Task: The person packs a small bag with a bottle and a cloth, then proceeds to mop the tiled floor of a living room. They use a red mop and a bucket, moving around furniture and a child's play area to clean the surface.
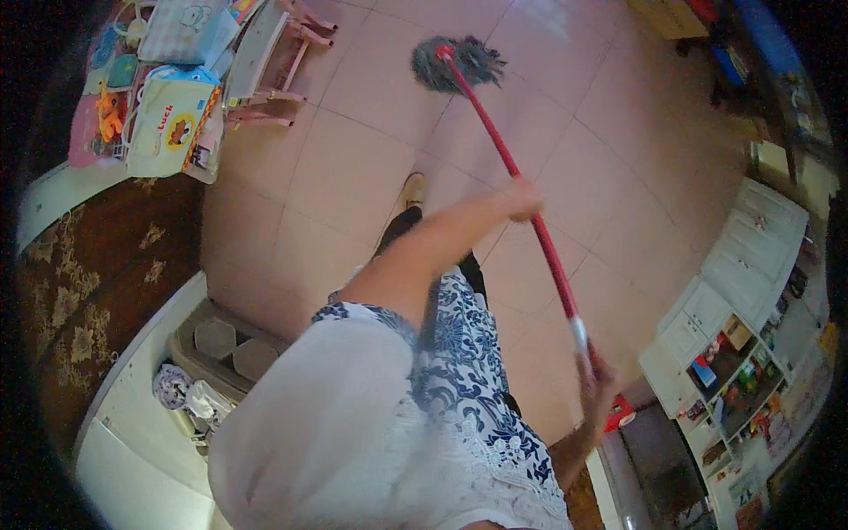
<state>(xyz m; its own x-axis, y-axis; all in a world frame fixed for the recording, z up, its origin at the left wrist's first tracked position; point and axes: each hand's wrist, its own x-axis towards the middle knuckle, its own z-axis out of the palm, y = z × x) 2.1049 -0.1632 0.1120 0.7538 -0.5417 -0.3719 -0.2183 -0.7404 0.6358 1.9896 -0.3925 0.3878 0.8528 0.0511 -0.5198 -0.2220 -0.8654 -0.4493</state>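
My left hand is closed around the red pole of a mop, about midway along it. Nearer my body, my right hand grips the silver part at the pole's upper end. The pole slants away from me to a grey-green string mop head, whose strands lie spread on the tiled floor. Both hands are slightly blurred. Below my left forearm, one light brown shoe shows on the tiles; the other foot is hidden.
Pink-legged furniture and a surface piled with bags and an orange toy stand at upper left. A grey-brown sofa or seat is at lower left. White cabinets with packed shelves line the right, near a red object.
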